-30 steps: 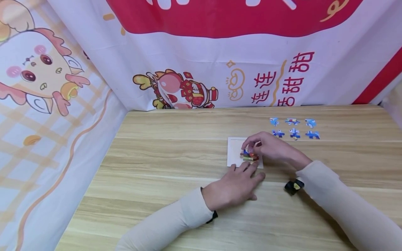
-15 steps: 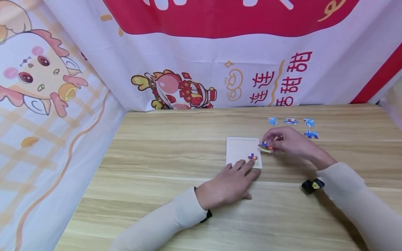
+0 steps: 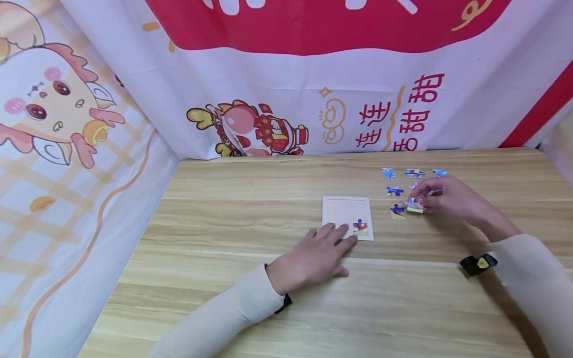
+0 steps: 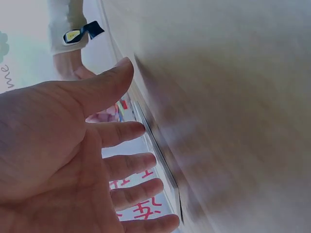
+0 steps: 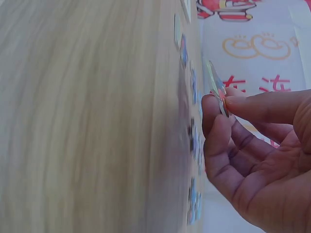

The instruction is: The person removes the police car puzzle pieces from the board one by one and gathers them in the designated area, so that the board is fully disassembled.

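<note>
My right hand [image 3: 456, 199] pinches a jigsaw piece [image 5: 217, 87] between thumb and fingers, held above the wooden table near the loose pieces. A white puzzle frame [image 3: 342, 211] lies flat in the middle of the table. One jigsaw piece with blue, red and yellow print [image 3: 360, 227] sits in its near right corner. My left hand [image 3: 311, 256] has its fingers spread, with the fingertips at the frame's near edge. In the left wrist view those fingers [image 4: 133, 167] look nearly straight and hold nothing.
Just left of the pinched piece, another loose jigsaw piece [image 3: 397, 212] lies on the table [image 3: 224, 214]. Several blue and white pieces [image 3: 388, 173] stand in rows behind, some partly hidden by the right hand. A printed cloth [image 3: 286, 99] hangs along the table's back edge.
My right hand has carried the pinched piece from over the frame rightward to the loose pieces. A loose piece now shows left of it. My left hand has slid slightly left and nearer.
</note>
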`<state>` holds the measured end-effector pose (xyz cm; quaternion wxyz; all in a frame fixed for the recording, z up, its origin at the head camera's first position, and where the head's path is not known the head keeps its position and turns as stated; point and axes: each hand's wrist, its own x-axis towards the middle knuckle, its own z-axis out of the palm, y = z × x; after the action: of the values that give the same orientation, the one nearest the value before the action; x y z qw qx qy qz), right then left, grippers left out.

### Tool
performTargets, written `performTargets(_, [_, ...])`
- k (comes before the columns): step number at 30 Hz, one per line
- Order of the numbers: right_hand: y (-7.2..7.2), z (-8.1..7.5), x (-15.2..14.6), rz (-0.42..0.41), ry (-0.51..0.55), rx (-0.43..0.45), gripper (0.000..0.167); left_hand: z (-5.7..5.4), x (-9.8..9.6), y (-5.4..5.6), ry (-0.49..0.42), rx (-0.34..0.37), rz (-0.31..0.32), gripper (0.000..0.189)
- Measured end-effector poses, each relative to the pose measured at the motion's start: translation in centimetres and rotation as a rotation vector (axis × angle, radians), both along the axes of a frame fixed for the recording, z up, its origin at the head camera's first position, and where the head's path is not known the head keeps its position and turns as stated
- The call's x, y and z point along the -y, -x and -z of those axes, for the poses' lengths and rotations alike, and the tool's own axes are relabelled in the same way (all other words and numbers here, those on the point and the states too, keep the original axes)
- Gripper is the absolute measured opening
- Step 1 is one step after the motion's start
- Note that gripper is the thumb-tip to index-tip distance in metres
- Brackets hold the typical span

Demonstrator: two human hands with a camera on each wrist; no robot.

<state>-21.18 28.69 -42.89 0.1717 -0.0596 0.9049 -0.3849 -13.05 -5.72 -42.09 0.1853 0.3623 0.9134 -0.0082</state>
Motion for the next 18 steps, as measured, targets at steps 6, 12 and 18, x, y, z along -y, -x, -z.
performTargets(6, [0.1,0.4,-1.1,-0.009,-0.028,0.036,0.022,0.0,0.5,0.2,0.005,0.006,-0.010,0.073])
performTargets(12, [0.0,0.8,-1.7,-0.031,-0.036,0.055,0.022,-0.1,0.7,0.4,-0.004,0.037,-0.010,0.073])
performTargets(18, [0.1,1.1,-1.8,-0.039,-0.043,0.049,0.023,-0.1,0.9,0.8,-0.016,0.051,-0.002,0.071])
